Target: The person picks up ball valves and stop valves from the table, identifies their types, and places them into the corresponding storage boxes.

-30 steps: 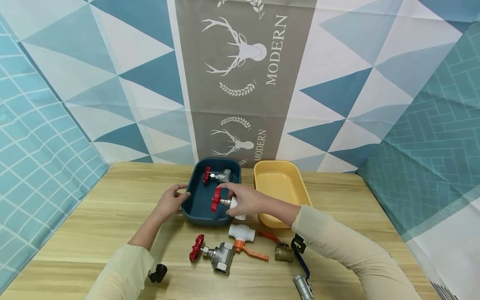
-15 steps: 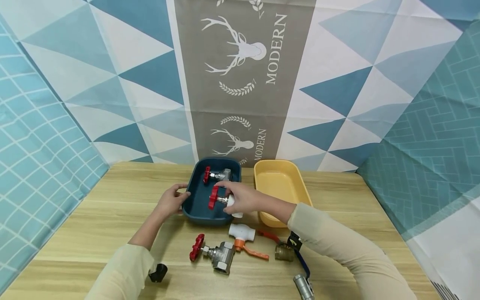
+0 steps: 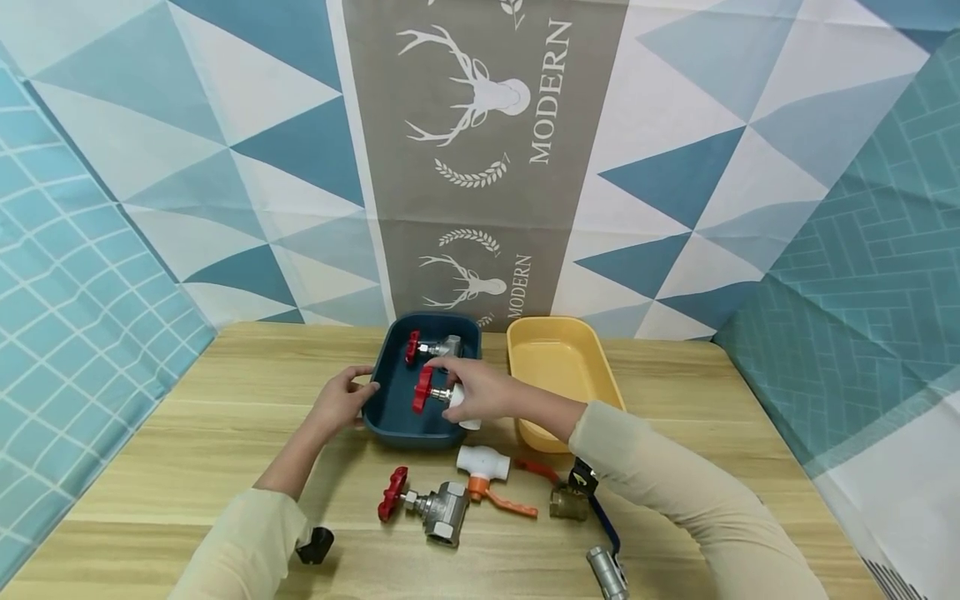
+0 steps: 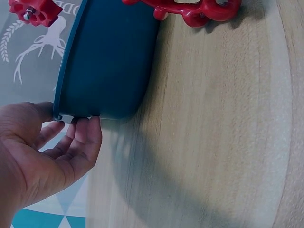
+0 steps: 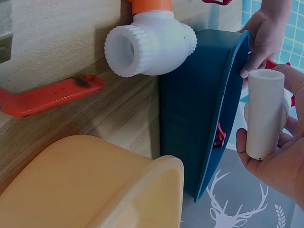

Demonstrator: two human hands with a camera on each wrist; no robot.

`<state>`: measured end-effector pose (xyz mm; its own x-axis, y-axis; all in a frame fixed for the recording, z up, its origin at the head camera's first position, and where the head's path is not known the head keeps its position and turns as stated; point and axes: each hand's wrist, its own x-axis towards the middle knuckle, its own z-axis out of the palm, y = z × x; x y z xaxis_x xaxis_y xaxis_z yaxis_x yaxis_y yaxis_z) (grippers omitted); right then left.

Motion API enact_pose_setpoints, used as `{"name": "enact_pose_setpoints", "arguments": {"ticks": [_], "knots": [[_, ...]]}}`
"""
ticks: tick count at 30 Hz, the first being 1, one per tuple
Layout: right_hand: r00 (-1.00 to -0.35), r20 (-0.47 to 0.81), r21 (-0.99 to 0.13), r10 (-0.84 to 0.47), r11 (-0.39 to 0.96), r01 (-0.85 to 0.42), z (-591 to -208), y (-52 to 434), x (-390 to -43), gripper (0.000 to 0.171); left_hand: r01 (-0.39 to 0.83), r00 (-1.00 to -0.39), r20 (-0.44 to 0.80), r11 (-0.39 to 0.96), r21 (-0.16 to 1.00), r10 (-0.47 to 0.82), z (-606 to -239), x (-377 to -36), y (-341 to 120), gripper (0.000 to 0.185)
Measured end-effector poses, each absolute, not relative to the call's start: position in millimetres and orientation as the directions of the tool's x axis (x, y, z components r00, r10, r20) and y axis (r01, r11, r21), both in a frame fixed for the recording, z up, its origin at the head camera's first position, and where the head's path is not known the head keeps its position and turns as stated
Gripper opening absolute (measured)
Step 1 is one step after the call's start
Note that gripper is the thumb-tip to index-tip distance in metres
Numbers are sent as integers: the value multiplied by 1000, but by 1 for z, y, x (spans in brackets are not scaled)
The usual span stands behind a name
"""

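My right hand (image 3: 482, 388) holds a white plastic valve (image 5: 266, 114) with a red handwheel (image 3: 423, 390) over the front right part of the dark blue bin (image 3: 397, 408). Its thumb and fingers are curled round the white pipe body. My left hand (image 3: 341, 402) pinches the bin's left rim, thumb on top and fingers under the outside, as the left wrist view shows (image 4: 61, 147). Inside the bin, at the back, lies a metal valve (image 3: 448, 346) with a red handwheel.
A yellow bin (image 3: 558, 367) stands right of the blue one. In front lie a steel valve with red handwheel (image 3: 444, 510), a white valve with orange lever (image 3: 483, 463), a brass valve with red lever (image 3: 568, 505) and a silver valve with blue lever (image 3: 606, 571).
My right hand has moved slightly left with the white valve, further over the blue bin. The left hand keeps its place at the rim. The head view has shifted a little.
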<state>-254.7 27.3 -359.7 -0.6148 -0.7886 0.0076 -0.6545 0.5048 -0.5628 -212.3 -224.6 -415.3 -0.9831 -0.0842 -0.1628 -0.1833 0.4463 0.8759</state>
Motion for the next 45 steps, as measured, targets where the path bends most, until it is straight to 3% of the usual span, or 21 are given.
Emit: {"name": "enact_pose_setpoints", "arguments": {"ticks": [45], "knots": [[-630,-3,-523,-777,538,-661,-361,7,-269,73,-167,-986,-148,450,877,-77,-416,-210,-226,46]]}}
